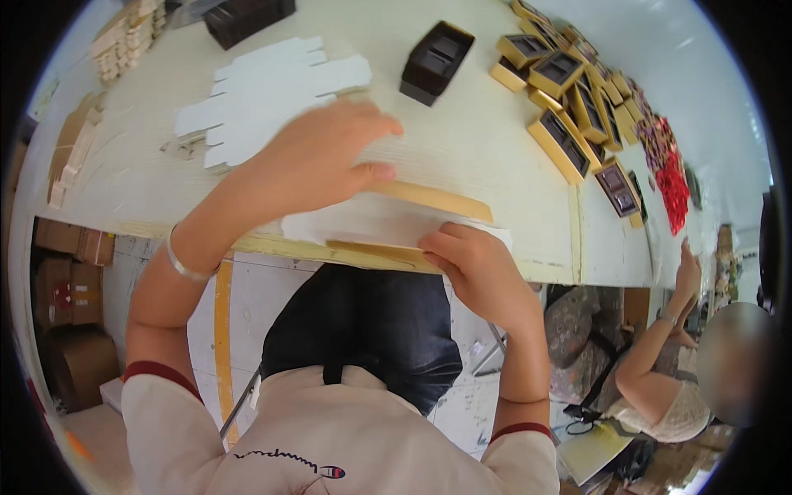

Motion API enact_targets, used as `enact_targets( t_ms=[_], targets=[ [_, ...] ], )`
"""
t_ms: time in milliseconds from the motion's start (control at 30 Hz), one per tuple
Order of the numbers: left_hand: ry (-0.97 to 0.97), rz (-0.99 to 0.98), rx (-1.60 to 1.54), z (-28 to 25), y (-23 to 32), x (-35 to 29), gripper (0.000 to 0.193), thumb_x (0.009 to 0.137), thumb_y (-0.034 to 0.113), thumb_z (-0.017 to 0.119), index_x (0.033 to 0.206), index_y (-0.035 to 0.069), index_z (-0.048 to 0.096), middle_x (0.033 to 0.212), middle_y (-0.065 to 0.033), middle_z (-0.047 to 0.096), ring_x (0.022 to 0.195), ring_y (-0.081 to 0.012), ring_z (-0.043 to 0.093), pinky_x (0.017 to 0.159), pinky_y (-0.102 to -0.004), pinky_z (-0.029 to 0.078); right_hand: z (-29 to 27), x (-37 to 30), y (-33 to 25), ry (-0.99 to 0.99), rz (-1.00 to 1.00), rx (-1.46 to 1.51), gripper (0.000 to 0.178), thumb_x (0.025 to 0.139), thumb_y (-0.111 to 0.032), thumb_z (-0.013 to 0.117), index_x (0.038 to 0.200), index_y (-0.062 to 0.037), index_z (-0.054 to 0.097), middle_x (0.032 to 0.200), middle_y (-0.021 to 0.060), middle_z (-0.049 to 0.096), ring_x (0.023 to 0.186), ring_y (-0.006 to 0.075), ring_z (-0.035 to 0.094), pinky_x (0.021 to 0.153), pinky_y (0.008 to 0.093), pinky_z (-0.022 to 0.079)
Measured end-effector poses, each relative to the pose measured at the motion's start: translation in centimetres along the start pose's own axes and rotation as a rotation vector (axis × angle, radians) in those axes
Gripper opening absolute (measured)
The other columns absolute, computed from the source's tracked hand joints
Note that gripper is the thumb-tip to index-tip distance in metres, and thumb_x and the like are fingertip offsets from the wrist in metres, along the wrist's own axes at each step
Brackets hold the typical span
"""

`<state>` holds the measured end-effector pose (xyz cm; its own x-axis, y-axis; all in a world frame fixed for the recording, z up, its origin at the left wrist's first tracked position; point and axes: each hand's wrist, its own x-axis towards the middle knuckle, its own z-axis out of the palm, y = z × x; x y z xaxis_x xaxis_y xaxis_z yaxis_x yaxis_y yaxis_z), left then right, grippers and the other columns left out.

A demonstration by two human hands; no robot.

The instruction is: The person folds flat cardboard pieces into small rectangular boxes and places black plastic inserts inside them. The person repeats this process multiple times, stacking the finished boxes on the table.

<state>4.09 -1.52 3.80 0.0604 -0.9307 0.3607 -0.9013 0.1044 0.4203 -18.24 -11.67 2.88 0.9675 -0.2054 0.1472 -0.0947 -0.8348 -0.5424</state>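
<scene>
A long cardboard box (363, 224), white inside with gold side walls, lies partly folded along the table's front edge. My right hand (472, 268) pinches its near gold wall at the right end, thumb and fingers closed on it. Above the box's left end hovers my left hand (330, 148), slightly blurred, its thumb and fingers apart and nothing in them. It partly covers a stack of flat white cut-out box blanks (260, 91) just beyond it. Farther off to the right stands a stack of dark brown plastic trays (439, 59).
Gold boxes with dark inserts (561, 142) are heaped at the far right, near a pile of red wrapped pieces (672, 194). More dark trays (247, 18) stand at the back left. Cardboard pieces (76, 148) lie by the left edge. Another person's arm (660, 346) reaches in at right.
</scene>
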Motion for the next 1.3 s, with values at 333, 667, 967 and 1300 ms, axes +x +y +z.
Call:
enact_targets(
  t_ms=[333, 667, 967, 1300],
  targets=[
    [-0.199, -0.163, -0.243, 1.5, 0.8, -2.3, 0.020, 0.084, 0.005, 0.060, 0.104, 0.003, 0.059, 0.085, -0.0121, 0.064, 0.067, -0.0257, 0.058, 0.060, -0.0344, 0.046, 1.3, -0.7, -0.9, 0.116, -0.132, -0.506, 0.011, 0.068, -0.002, 0.061, 0.078, -0.0054, 0.057, 0.075, 0.0062, 0.047, 0.078, 0.0232, 0.048, 0.071, 0.0339, 0.037],
    [-0.416, -0.221, -0.208, 2.0, 1.9, -3.1, 0.025, 0.079, 0.001, 0.056, 0.103, 0.002, 0.058, 0.087, -0.0133, 0.062, 0.070, -0.0314, 0.060, 0.062, -0.0383, 0.048, 5.1, -2.5, -1.5, 0.285, -0.120, -0.109, 0.033, 0.066, -0.003, 0.071, 0.098, -0.0008, 0.062, 0.105, 0.0133, 0.058, 0.078, 0.0272, 0.058, 0.067, 0.0352, 0.047],
    [-0.570, 0.015, -0.427, 0.0, 0.7, -3.9, 0.032, 0.071, 0.012, 0.076, 0.101, 0.005, 0.065, 0.102, -0.0084, 0.056, 0.093, -0.0251, 0.055, 0.076, -0.0355, 0.047, 4.5, -0.9, -1.0, 0.248, 0.143, 0.254, 0.016, 0.072, -0.001, 0.070, 0.074, -0.0020, 0.054, 0.079, 0.0091, 0.052, 0.066, 0.0285, 0.055, 0.058, 0.0365, 0.046],
    [-0.039, 0.147, -0.349, 4.3, 2.5, -5.4, 0.016, 0.071, 0.008, 0.074, 0.083, 0.007, 0.064, 0.089, -0.0043, 0.059, 0.084, -0.0237, 0.054, 0.068, -0.0328, 0.048, 3.4, 0.0, -2.4, 0.076, 0.098, 0.119, 0.017, 0.075, 0.005, 0.062, 0.087, 0.0001, 0.051, 0.088, 0.0143, 0.048, 0.081, 0.0339, 0.053, 0.069, 0.0420, 0.045]
  ],
)
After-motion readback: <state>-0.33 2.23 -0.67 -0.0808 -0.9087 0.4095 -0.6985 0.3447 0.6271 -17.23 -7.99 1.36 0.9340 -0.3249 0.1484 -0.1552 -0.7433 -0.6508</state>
